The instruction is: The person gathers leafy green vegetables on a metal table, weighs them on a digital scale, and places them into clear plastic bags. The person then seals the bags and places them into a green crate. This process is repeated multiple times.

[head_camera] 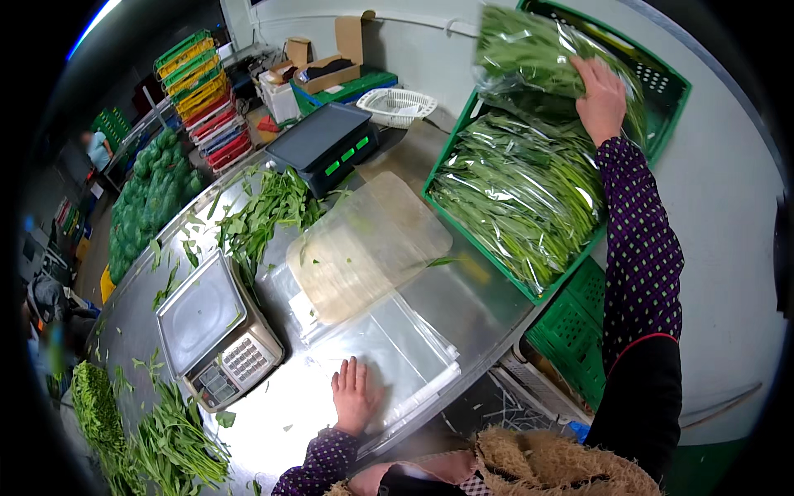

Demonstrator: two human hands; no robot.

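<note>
My right hand (600,99) grips a clear plastic bag of leafy greens (527,53) over the far part of a green plastic crate (477,257). Its thumb and the underside of the bag are hidden. In the near part of that crate lie more bagged greens (521,198), stems towards the right. My left hand (355,397) rests flat, holding nothing, at the edge of a stack of clear plastic bags (397,347) on the steel table (490,310). A translucent plastic sheet (372,242) lies just beyond the stack.
A digital scale (220,335) and a black scale (322,139) with lit displays stand on the table. Loose greens (267,211) lie between them, others (180,434) at near left. Stacked crates (201,93), filled green net sacks (152,192) and a person (98,150) are farther off.
</note>
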